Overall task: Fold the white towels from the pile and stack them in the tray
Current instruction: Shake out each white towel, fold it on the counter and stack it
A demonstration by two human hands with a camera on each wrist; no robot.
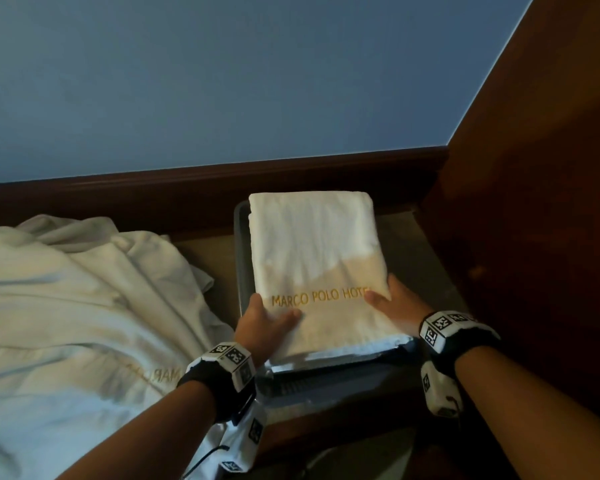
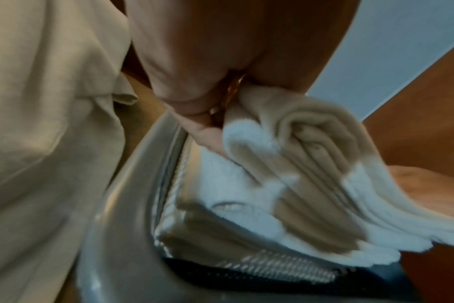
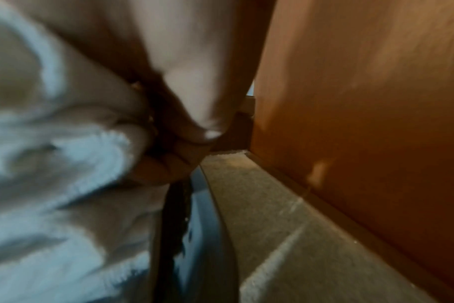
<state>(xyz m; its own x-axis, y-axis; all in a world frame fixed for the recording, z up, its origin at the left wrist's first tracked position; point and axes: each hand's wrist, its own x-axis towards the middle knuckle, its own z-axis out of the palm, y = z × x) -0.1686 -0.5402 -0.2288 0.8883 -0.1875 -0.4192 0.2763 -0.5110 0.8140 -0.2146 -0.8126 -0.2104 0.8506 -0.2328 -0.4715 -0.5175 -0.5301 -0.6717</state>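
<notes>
Folded towel (image 1: pixel 312 258): white, gold "MARCO POLO HOTEL" lettering along its near part, lying lengthwise over the tray (image 1: pixel 240 251), near end raised a little off the stack. I hold it by its two near corners.

Left hand (image 1: pixel 264 318): my grip grasps the towel's near left corner, thumb on top just under the lettering, fingers (image 2: pixel 208 135) tucked beneath the layered edge, as the left wrist view shows.

Right hand (image 1: pixel 392 303): my grip grasps the near right corner, thumb on top beside the last letters, fingers (image 3: pixel 169 164) curled under the towel's edge.

Stack (image 2: pixel 220 180): more folded white towelling lies in the tray under the held towel; the count cannot be told.

Tray: grey, with a ribbed inner rim, on a brown surface, its near rim between my wrists.

Pile (image 1: pixel 84 306): loose, crumpled white towels to the left of the tray, just beside it, with the same gold lettering showing upside down near my left wrist.

Wrist bands (image 1: pixel 229 362): black straps with white blocks carrying square black-and-white markers, one on each wrist.

Wood panel (image 1: pixel 534 202): dark brown, upright, to the right of the tray.

Wall (image 1: pixel 222 81): blue, beyond a dark wooden ledge at the far side.
</notes>
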